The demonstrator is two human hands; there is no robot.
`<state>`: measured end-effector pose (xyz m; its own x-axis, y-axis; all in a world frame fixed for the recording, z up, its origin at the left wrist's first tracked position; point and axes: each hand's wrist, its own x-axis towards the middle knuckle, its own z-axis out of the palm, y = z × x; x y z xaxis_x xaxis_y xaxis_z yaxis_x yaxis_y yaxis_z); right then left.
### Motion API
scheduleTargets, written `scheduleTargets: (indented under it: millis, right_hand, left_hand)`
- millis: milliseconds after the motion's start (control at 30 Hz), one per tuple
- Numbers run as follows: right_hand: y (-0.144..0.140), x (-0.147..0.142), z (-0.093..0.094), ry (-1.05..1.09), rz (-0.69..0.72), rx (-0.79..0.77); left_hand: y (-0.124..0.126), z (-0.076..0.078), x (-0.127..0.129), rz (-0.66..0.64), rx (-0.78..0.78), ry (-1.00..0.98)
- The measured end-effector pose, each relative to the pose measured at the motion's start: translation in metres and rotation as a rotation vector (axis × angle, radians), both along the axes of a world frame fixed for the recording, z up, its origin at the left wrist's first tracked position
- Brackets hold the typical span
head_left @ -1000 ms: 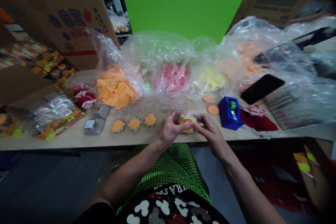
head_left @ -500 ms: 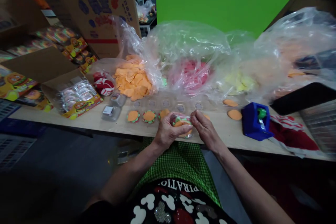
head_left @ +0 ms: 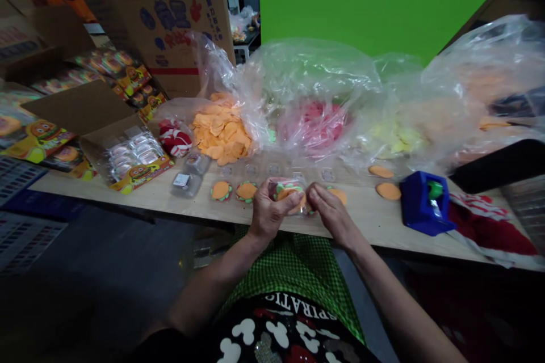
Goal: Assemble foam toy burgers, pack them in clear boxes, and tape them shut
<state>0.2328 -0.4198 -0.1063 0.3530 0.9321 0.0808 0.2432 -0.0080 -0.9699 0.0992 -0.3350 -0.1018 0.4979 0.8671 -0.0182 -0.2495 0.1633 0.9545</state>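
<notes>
Since a moment ago your hands have lifted the small clear plastic pack with the orange burger-shaped piece slightly off the worktop edge and tilted it toward you. Your left hand has its grip closed round the pack's left side; your right hand pinches the right edge, though blur hides exactly how. Two finished orange-and-green burger pieces lie just left. The blue tape dispenser sits well right, nothing blocking.

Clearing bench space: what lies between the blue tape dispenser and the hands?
In the head view, two loose orange discs on bare table, between the blue tape dispenser and the right hand.
</notes>
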Motion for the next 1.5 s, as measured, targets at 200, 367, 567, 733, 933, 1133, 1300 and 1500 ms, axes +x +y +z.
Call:
scheduleTargets:
  millis: [200, 367, 567, 733, 933, 1133, 1300, 1500]
  right_hand:
    - [0.007, 0.008, 0.017, -0.077, 0.035, 0.021]
    - [0.007, 0.009, -0.005, -0.036, 0.05, 0.002]
    - [0.02, 0.003, -0.01, 0.058, -0.041, -0.018]
    - [0.034, -0.003, -0.009, 0.113, -0.28, 0.049]
    - [0.033, 0.005, -0.011, -0.037, -0.391, 0.031]
    - [0.03, -0.007, -0.005, -0.222, -0.438, -0.005]
    - [0.032, 0.0, -0.013, -0.102, -0.408, 0.01]
    - [0.043, 0.024, -0.034, 0.04, -0.483, 0.063]
  left_hand:
    - [-0.009, 0.005, -0.003, -0.13, 0.021, 0.043]
    - [-0.01, -0.01, -0.008, -0.104, 0.043, 0.121]
    - [-0.005, -0.009, -0.008, -0.11, 0.312, 0.289]
    - [-0.009, -0.003, 0.001, -0.114, 0.548, 0.318]
    - [0.001, -0.002, 0.0, -0.055, 0.474, 0.358]
    - [0.009, -0.001, 0.0, -0.073, 0.46, 0.325]
    - [0.006, -0.008, 0.003, -0.083, 0.328, 0.232]
    - [-0.016, -0.033, 0.004, -0.016, -0.006, 0.047]
